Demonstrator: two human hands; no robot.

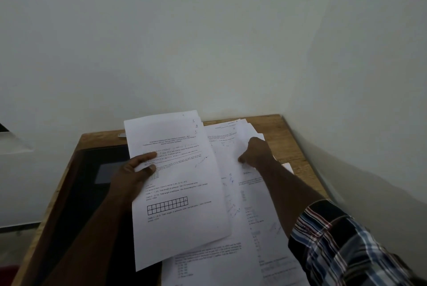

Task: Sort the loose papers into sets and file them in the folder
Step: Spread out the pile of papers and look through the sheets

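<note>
- left hand (134, 176) grips a fanned set of sheets (178, 184) by its left edge, thumb on the printed face and fingers hidden behind, lifted off the table (286, 142) and tilted toward us.
- right hand (255, 153) rests on the loose papers (242, 193) spread over the table's right half, fingers curled down onto the top sheet; we cannot tell if it pinches a sheet or only presses on it.
- a checked sleeve (346, 242) covers the right upper arm.
- a dark folder (101, 170) lies flat on the table to the left, partly under the left forearm and the held set; we judge this is where the sets get filed.
- handling: we judge the sheets light, thin and floppy, quick to slide over each other and to crease. best to take them near an edge with thumb on top, and square the fan before filing.
- writing: handwritten numbers 4, 3, 2, 1 step down the top right corners of the fanned set.
- the top sheet carries a printed heading too blurred to read. lower lines read roughly "total length of adhesive", "case 2" and "case 3", with a two-row grid drawing between them.
- print on the loose papers is too small to read.
</note>
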